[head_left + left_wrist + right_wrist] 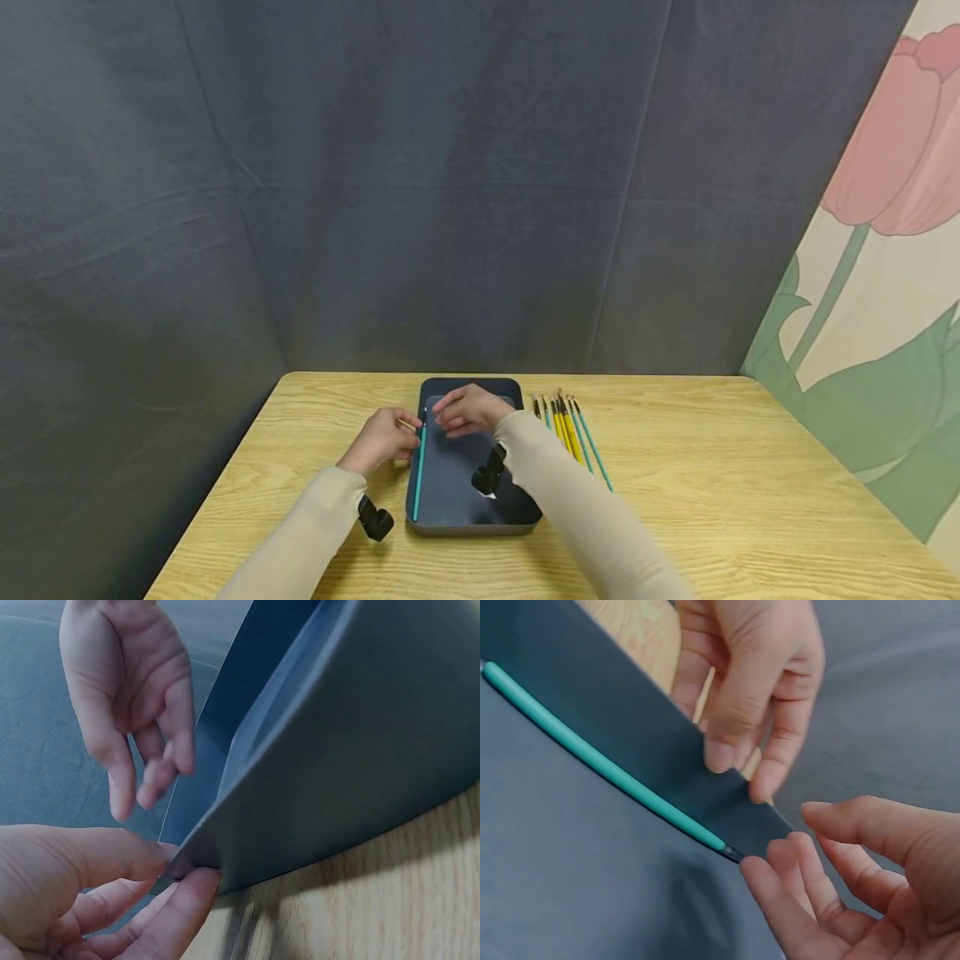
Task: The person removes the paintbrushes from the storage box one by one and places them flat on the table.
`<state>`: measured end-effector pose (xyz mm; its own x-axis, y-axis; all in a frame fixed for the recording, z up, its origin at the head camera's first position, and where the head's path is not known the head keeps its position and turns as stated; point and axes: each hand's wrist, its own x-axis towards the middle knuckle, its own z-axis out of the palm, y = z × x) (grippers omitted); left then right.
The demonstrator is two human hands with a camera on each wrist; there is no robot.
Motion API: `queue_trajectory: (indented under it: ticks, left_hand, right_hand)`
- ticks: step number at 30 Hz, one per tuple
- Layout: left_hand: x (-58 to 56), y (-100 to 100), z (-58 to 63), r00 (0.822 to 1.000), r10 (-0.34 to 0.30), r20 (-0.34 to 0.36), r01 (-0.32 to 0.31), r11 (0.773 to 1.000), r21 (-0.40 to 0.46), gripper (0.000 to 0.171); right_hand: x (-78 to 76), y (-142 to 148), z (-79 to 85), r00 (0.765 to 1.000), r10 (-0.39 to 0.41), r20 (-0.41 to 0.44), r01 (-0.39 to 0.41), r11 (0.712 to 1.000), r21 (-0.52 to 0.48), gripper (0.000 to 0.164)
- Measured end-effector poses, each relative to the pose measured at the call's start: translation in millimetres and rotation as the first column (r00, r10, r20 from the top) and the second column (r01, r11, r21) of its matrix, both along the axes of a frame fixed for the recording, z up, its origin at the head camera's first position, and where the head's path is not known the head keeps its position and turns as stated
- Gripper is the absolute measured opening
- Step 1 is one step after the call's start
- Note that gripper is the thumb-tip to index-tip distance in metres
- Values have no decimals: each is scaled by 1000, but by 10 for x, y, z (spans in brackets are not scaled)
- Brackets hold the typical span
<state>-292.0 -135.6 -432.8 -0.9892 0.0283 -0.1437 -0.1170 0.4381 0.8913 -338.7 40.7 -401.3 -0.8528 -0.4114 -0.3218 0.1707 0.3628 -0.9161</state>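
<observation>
A dark grey tray lies on the wooden table, with one teal paintbrush inside along its left wall. My left hand pinches the tray's left rim, thumb on one side and fingers on the other, as the left wrist view makes plain. Over the far part of the tray hovers my right hand, its fingers loosely bent with nothing between them. In the right wrist view, its fingertips are close to the dark ferrule end of the teal paintbrush; whether they touch is hard to tell.
To the right of the tray, several paintbrushes with yellow handles and teal handles lie side by side, partly behind my right sleeve. A dark cloth hangs behind the table.
</observation>
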Motion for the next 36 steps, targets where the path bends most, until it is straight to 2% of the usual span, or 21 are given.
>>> queue_trajectory:
  ticks: [16,26,36]
  left_hand:
    - [9,9,-6,1000,-4,2,4,1000,18,27]
    - [14,-5,-7,1000,-12,-9,12,1000,11,26]
    - [17,1,-14,1000,-10,-9,10,1000,10,27]
  right_hand:
    - [-16,-237,-231,994,-101,37,99,994,50,17]
    - [11,-336,-337,994,-96,51,94,995,25,16]
    - [44,-418,-363,990,-139,7,138,988,66,16]
